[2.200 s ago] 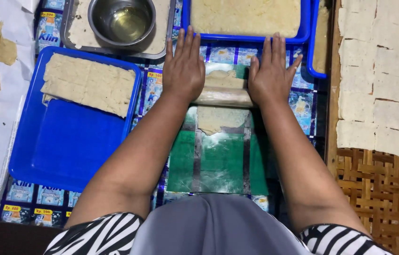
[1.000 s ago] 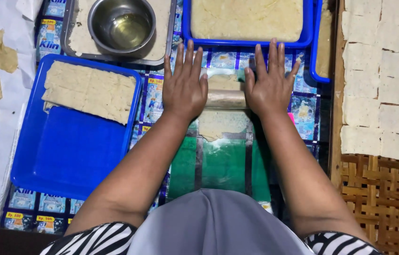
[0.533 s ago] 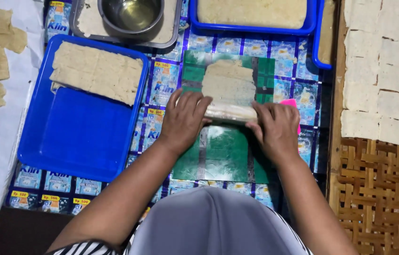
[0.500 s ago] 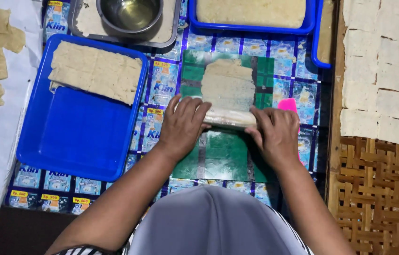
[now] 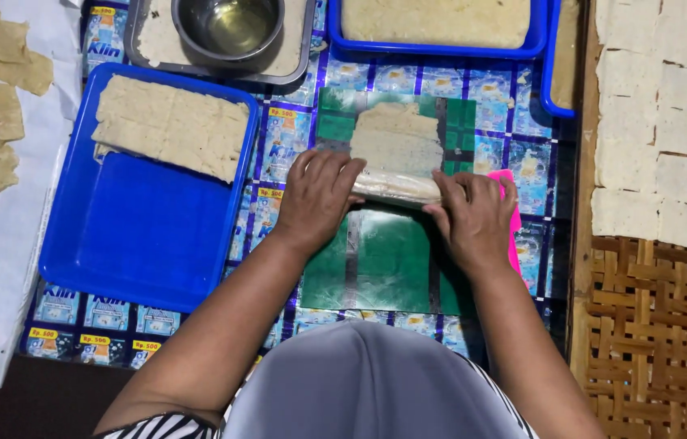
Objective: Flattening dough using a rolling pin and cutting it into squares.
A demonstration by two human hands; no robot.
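Observation:
A pale rolling pin (image 5: pixel 396 187) lies across a green board (image 5: pixel 384 260) in the middle of the head view. My left hand (image 5: pixel 319 195) grips its left end and my right hand (image 5: pixel 473 215) grips its right end. Just beyond the pin a thin sheet of beige dough (image 5: pixel 396 138) is spread flat on the board. A pink scraper (image 5: pixel 512 236) lies under the edge of my right hand.
A blue tray (image 5: pixel 140 236) at left holds a cut dough sheet (image 5: pixel 169 126). A metal bowl (image 5: pixel 228 28) sits in a grey tray at top. Another blue tray (image 5: pixel 441 49) with dough is top right. Pale squares (image 5: pixel 660 114) cover a woven mat (image 5: pixel 652 341).
My hands went from flat palms on the pin at the far end of the board to gripping its ends nearer me. The flattened dough sheet now lies uncovered beyond the pin.

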